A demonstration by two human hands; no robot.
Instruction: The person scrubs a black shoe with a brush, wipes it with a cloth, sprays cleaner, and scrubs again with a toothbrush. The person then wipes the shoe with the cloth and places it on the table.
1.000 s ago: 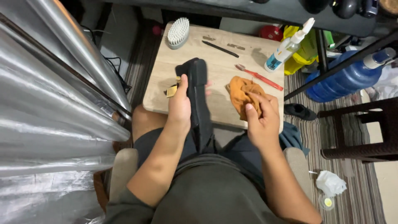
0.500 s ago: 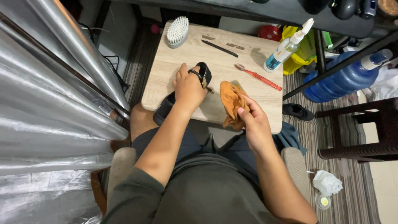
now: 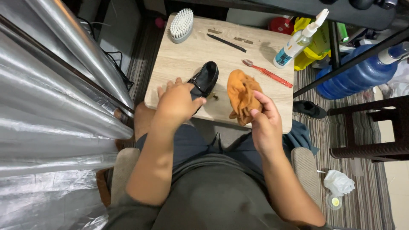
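Observation:
A glossy black shoe [image 3: 205, 78] lies on a small light wooden table [image 3: 187, 55], toe pointing away from me. My left hand [image 3: 177, 104] grips the shoe around its heel and opening. My right hand [image 3: 265, 119] holds an orange cloth [image 3: 241, 93] bunched up, resting on the table just right of the shoe. A small brass-coloured piece [image 3: 213, 97] shows beside the shoe.
On the table stand a white brush [image 3: 181, 24], a black stick [image 3: 227, 43], a red toothbrush [image 3: 267, 73] and a spray bottle [image 3: 298, 41]. A blue water jug [image 3: 358, 76] and dark stool [image 3: 375, 127] are at the right. Silver sheeting [image 3: 51, 85] fills the left.
The shoe went from held upright over my lap to lying flat on the table. My left hand followed it down. The orange cloth shifted slightly right with my right hand.

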